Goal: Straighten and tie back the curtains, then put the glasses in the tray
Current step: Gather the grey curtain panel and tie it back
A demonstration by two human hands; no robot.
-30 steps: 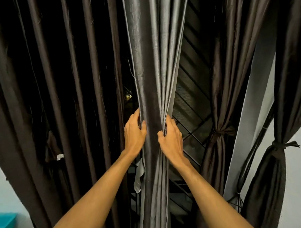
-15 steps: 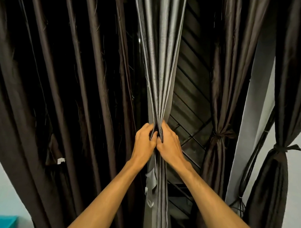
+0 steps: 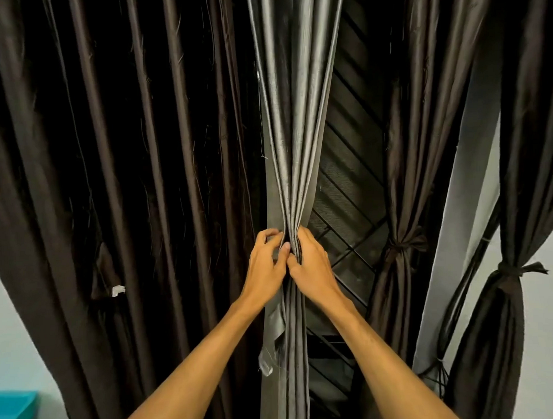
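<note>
Grey curtain (image 3: 292, 131) in grip of left hand (image 3: 264, 267) and right hand (image 3: 312, 265), window grille (image 3: 348, 186) behind.

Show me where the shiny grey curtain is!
In the head view, the grey curtain hangs at the centre, bunched between the left hand and right hand, with a dark brown curtain on its left.

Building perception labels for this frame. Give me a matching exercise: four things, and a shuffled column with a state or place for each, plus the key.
Things:
1. grey curtain
2. left brown curtain
3. far-right brown curtain
4. teal object

States or places:
A. tied at the middle with a band
B. bottom-left corner of the view
C. bunched between the left hand and right hand
D. hanging loose, untied

Pairs: 1-C, 2-D, 3-A, 4-B
</note>
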